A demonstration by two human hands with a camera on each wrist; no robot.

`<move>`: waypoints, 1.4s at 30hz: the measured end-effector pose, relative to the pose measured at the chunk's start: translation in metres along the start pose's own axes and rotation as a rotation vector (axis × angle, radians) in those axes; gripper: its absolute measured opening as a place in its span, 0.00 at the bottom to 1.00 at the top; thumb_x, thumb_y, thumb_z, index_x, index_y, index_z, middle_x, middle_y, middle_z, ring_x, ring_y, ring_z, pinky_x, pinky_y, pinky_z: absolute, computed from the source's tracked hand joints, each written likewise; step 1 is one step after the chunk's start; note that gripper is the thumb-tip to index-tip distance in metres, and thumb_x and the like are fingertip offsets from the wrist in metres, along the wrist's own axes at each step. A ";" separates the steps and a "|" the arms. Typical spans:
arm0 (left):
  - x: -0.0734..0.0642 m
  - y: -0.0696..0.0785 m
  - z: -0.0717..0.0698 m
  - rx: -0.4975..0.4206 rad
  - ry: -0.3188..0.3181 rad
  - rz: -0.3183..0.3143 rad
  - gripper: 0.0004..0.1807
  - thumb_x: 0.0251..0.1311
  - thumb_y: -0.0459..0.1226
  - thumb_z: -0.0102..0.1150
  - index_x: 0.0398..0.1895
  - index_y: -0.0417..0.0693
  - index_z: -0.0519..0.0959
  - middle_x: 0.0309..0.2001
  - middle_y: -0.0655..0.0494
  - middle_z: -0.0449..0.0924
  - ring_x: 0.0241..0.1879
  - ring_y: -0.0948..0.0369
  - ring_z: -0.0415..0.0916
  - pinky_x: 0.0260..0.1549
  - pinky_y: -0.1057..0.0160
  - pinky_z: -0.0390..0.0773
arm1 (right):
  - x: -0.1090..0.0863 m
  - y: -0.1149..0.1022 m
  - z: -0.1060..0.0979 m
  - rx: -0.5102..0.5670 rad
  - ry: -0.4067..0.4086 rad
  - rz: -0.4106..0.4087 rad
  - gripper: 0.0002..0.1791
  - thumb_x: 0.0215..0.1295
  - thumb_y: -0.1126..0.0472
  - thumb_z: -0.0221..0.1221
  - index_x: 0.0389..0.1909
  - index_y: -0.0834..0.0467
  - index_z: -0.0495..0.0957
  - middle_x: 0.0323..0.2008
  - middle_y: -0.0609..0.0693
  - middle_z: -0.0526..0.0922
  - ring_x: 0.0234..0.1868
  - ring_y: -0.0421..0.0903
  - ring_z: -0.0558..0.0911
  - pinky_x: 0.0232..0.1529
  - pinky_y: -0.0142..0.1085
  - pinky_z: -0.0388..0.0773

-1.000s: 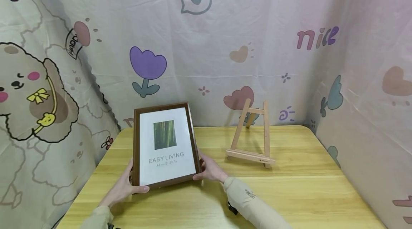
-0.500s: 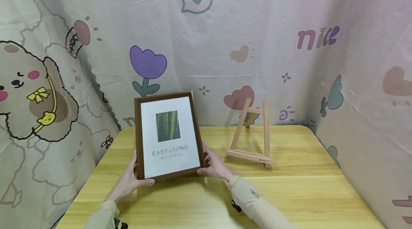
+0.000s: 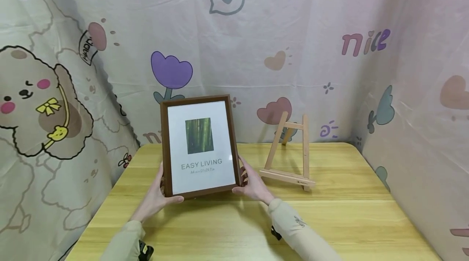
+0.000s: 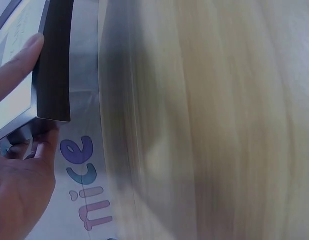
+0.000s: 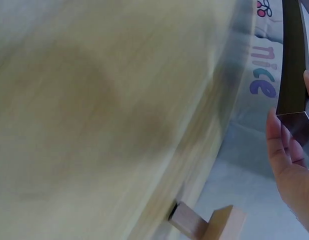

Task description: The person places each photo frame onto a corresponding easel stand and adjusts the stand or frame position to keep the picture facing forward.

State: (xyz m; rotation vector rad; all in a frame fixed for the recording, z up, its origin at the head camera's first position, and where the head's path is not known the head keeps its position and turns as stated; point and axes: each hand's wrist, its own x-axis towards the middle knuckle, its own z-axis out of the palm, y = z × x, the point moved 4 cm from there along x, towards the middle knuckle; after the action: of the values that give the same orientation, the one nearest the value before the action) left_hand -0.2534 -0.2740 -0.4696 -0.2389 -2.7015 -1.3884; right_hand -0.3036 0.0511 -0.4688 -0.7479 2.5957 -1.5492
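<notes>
A brown picture frame (image 3: 199, 147) with a white insert, a small green bamboo picture and the words EASY LIVING is held up above the table, tilted back. My left hand (image 3: 155, 196) grips its lower left corner, thumb over the front edge. At the lower right corner my right hand (image 3: 253, 183) grips it the same way, fingers behind the side. The left wrist view shows the left thumb (image 4: 19, 65) lying on the frame's front. In the right wrist view the right fingers (image 5: 277, 145) curl behind the corner.
A small wooden easel (image 3: 287, 176) stands on the table to the right of the picture frame, its ledge facing me. The wood-grain table (image 3: 351, 220) ends at a patterned curtain (image 3: 227, 49) behind, with more curtain on both sides.
Both hands have lifted the picture frame higher and moved it a little to the right, and it now leans back less. The easel stays where it was.
</notes>
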 end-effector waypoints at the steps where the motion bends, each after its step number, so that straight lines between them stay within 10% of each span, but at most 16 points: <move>1: 0.001 0.001 0.000 -0.002 0.001 0.001 0.79 0.44 0.44 0.82 0.80 0.60 0.22 0.81 0.32 0.33 0.73 0.28 0.51 0.68 0.28 0.59 | 0.000 0.000 -0.002 -0.004 0.001 0.002 0.65 0.48 0.70 0.75 0.82 0.53 0.43 0.47 0.58 0.76 0.38 0.46 0.78 0.36 0.30 0.82; 11: 0.012 0.011 0.013 -0.078 0.003 0.039 0.78 0.46 0.39 0.81 0.80 0.58 0.21 0.81 0.34 0.29 0.75 0.27 0.43 0.69 0.29 0.57 | -0.006 0.000 -0.020 0.003 0.038 -0.002 0.65 0.48 0.71 0.75 0.82 0.50 0.44 0.48 0.57 0.75 0.41 0.48 0.77 0.37 0.33 0.83; 19: 0.022 0.018 0.026 -0.040 0.025 0.077 0.78 0.45 0.42 0.82 0.81 0.54 0.24 0.81 0.33 0.36 0.75 0.30 0.51 0.68 0.31 0.63 | -0.014 0.004 -0.036 -0.092 0.080 -0.013 0.62 0.50 0.64 0.76 0.81 0.51 0.47 0.54 0.57 0.76 0.48 0.49 0.78 0.48 0.44 0.82; 34: 0.042 0.041 0.050 -0.133 0.011 0.142 0.77 0.43 0.39 0.82 0.82 0.59 0.27 0.80 0.37 0.46 0.71 0.35 0.62 0.67 0.35 0.69 | -0.027 0.010 -0.069 -0.095 0.138 -0.001 0.63 0.49 0.68 0.75 0.81 0.57 0.45 0.57 0.60 0.76 0.48 0.50 0.80 0.49 0.36 0.84; 42: 0.049 0.051 0.062 -0.103 0.000 0.148 0.77 0.43 0.41 0.83 0.82 0.57 0.28 0.82 0.40 0.37 0.74 0.34 0.56 0.69 0.36 0.67 | -0.039 0.012 -0.085 -0.193 0.175 -0.023 0.61 0.51 0.62 0.76 0.80 0.61 0.46 0.78 0.65 0.55 0.64 0.64 0.75 0.60 0.57 0.79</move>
State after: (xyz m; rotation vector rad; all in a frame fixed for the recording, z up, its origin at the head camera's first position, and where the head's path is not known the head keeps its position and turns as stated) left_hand -0.2927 -0.1898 -0.4567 -0.4367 -2.5559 -1.4852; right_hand -0.2963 0.1420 -0.4442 -0.6841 2.9057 -1.4460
